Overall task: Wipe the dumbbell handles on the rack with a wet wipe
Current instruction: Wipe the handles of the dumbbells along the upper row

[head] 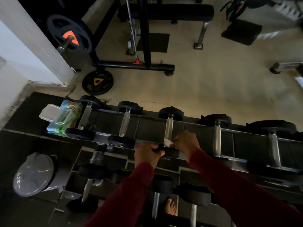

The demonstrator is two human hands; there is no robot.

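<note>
Now the right hand [186, 142] pinches the wipe [167, 142] against the near end of the handle [169, 129], whose axis runs straight away. Left hand [147, 154] fingers curl around the near weight head.

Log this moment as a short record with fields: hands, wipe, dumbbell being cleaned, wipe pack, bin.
left hand: grips the near head of the third dumbbell from the left on the top tier
right hand: presses a white wet wipe against the near end of that dumbbell's handle
top tier of rack: five dumbbells visible
wipe pack: at the rack's left end, lid flipped open
bin: grey lid, on the floor left of the rack
</note>
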